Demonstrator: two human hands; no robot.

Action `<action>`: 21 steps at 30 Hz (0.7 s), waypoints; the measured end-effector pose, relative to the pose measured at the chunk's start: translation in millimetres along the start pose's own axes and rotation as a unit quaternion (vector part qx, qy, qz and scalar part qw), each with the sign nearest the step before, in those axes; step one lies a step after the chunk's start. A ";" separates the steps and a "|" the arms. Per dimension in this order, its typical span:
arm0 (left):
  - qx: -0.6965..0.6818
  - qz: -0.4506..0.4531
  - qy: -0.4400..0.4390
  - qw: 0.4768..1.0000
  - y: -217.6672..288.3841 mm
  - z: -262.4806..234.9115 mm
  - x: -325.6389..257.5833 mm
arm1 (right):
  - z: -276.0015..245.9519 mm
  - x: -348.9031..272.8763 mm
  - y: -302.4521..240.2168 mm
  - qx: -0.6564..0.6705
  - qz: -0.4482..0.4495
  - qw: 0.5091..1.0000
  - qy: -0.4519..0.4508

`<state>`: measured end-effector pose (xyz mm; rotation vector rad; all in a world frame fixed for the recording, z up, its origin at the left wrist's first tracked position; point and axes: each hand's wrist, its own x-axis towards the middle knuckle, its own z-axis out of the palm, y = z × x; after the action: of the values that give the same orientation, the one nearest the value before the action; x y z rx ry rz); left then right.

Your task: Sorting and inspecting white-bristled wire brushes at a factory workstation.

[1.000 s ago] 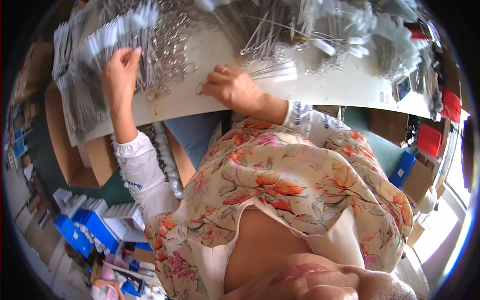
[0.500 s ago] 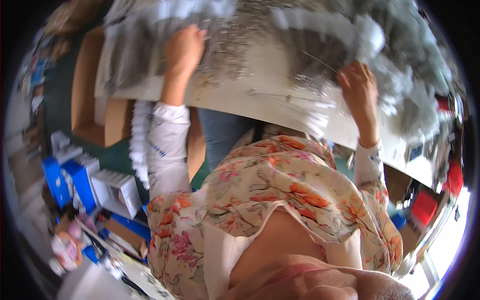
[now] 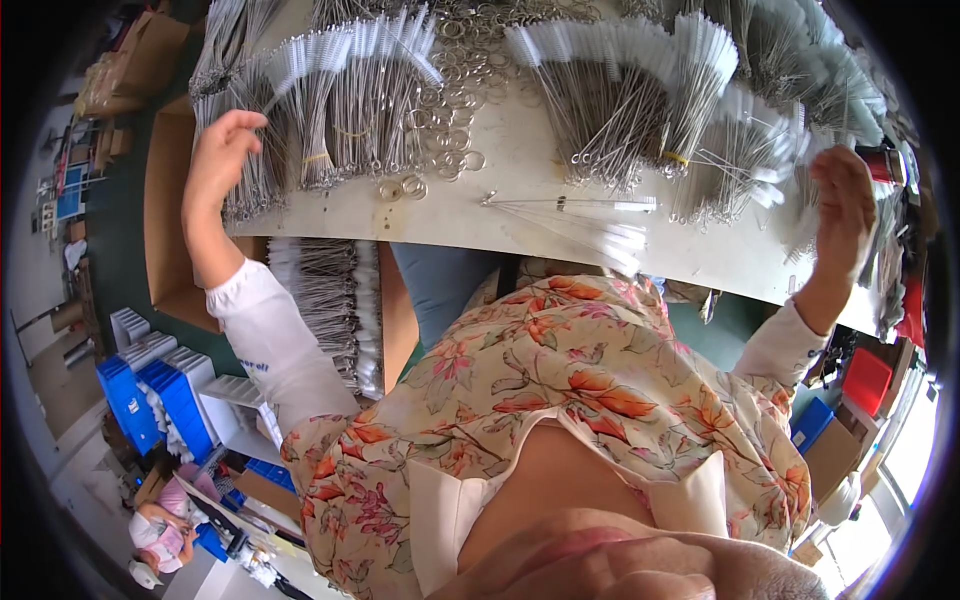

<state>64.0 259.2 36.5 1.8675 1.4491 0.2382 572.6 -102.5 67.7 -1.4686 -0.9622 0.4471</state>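
Observation:
My left hand is raised by the table's left edge, fingers loosely bent and apart, nothing visible in them. It is nearest a bundle of thin wire-handled brushes with white bristles, bound by a yellow band. On the far right, my right hand hangs open beside a heap of similar brushes. Between the hands, another row of brushes fans out, handle loops toward me. Metal rings lie scattered at the centre. A few loose brushes rest near the front edge.
The white table spans the far side. Below its left end stand cardboard boxes, one filled with stacked brushes. Blue and white bins are on the floor at left, with another person behind. A red container stands at right.
Both hands have moved apart: the left one outward to the left and down, the right one out to the right and slightly down. The brushes look sharp now instead of blurred.

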 end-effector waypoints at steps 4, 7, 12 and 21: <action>-0.018 0.010 0.117 0.993 -55.6 19.6 59.1 | -32.7 -11.0 5.1 0.069 -0.042 0.997 0.011; 0.275 0.066 0.151 0.947 -73.8 41.1 80.4 | -39.9 -16.9 7.1 -0.185 -0.060 0.973 0.127; 0.349 0.064 0.150 0.923 -90.7 36.8 80.7 | -92.2 -21.9 26.2 -0.449 -0.108 0.857 0.229; -0.068 -0.089 0.037 0.993 -47.2 28.4 27.0 | -107.8 -7.6 113.5 -0.466 0.068 0.850 0.236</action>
<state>53.4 274.7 -21.9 1.6240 1.5990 0.3143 683.9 -163.1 -24.5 -2.3859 -0.6775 -0.3650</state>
